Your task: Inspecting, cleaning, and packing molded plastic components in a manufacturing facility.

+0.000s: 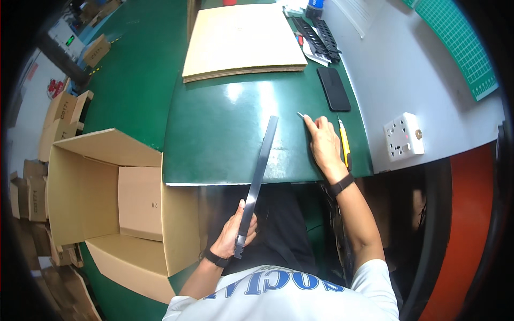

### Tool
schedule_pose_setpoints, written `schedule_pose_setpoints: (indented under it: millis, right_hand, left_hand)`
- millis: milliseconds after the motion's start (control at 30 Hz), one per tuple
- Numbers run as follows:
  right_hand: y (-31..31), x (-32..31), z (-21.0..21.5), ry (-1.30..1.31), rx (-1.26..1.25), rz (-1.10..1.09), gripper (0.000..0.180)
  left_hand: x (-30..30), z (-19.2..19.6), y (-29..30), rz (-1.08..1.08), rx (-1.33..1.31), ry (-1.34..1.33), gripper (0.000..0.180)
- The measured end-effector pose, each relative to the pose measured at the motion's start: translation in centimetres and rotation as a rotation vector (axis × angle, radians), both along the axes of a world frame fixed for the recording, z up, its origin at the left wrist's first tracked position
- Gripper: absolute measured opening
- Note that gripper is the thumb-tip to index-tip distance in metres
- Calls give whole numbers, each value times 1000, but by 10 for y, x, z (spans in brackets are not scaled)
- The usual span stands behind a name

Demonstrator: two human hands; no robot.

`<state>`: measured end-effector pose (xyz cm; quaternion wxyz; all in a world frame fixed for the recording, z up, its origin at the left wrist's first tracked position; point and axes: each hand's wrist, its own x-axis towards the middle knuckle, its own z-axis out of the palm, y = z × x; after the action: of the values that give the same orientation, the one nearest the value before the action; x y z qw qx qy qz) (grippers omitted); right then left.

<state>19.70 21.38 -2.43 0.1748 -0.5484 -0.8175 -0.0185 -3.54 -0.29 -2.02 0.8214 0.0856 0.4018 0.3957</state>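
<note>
My left hand [235, 231] is closed round the lower end of a long, narrow dark grey metal bar [261, 160]. The bar slants up and away, its far end above the green worktop [214, 139]. Out over the worktop, my right hand [325, 144] has its fingers bent together. A small thin grey piece [301, 114] sticks out at the fingertips, too small to name. Just right of that hand lies a yellow utility knife [344, 140]. Beyond it is a black smartphone [333, 89].
A stack of cardboard sheets [243, 40] lies at the back. Black slotted plastic parts [317, 38] sit by the grey partition [396, 64], which carries a white socket box [402, 136]. An open cardboard box [80, 198] stands at the left, below the worktop.
</note>
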Motion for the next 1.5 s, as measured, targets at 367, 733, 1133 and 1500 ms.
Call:
schedule_pose_setpoints:
  millis: [367,733,1133,1500]
  right_hand:
    - [-87,-69,64,1328,-810,98,28]
    - [-134,-102,83,1528,-1004,470,58]
    - [-138,-103,98,1293,-789,479,50]
    - [-142,-136,109,730,-826,791,38]
  left_hand:
    - [18,10,11,73,305,587,65]
    - [14,16,0,259,425,578,68]
    - [-19,40,-19,418,663,896,26]
    - [-89,136,-85,352,925,1942,42]
